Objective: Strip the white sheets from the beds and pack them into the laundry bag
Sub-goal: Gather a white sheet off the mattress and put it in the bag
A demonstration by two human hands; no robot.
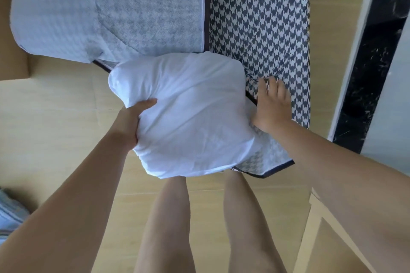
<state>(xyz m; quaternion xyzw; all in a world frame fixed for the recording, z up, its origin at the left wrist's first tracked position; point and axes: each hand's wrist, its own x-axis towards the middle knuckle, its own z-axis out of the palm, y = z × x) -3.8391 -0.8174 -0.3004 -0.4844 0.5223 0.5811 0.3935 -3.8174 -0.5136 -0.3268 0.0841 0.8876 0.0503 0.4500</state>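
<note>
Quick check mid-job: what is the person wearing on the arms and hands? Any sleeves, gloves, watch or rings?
Nothing visible. The left hand and right hand are ungloved, with no rings or watch showing. The left forearm and right forearm are bare, with no sleeve within the frame.

Bright, even daylight, soft shadows, slight blur throughout, and wide-angle stretching toward the edges.
</note>
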